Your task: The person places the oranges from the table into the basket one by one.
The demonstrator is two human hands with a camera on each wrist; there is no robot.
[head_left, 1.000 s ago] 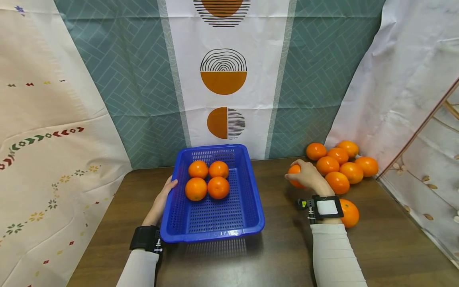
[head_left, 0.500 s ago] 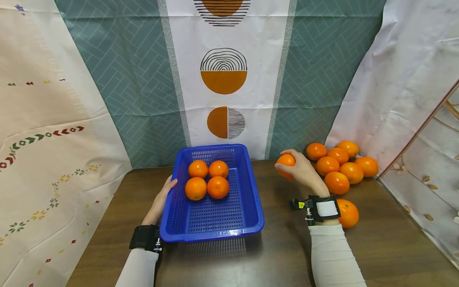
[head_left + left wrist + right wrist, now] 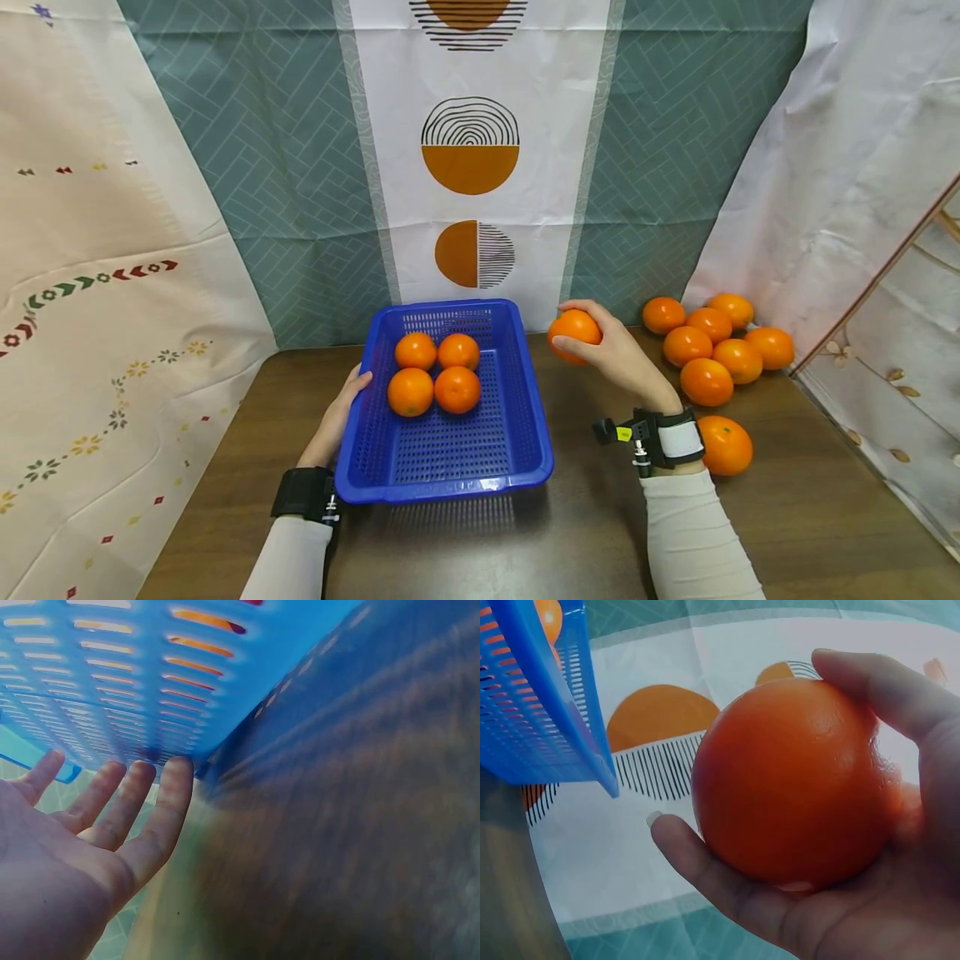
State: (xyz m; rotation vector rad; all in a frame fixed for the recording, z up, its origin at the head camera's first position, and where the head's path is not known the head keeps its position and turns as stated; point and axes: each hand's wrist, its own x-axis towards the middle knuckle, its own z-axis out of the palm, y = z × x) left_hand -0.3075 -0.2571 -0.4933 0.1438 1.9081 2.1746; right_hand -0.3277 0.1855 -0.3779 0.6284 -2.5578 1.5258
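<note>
I count four round orange fruits [image 3: 410, 392] inside the blue plastic basket [image 3: 450, 492], eight [image 3: 707, 382] outside, right hand [image 3: 618, 351] gripping another [image 3: 577, 327], left hand [image 3: 340, 412] straight-fingered.

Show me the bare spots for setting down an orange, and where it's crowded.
Bare: the near part of the blue basket, in front of its four oranges; also the table between basket and right sleeve. Crowded: the table's far right, where seven oranges cluster.
</note>
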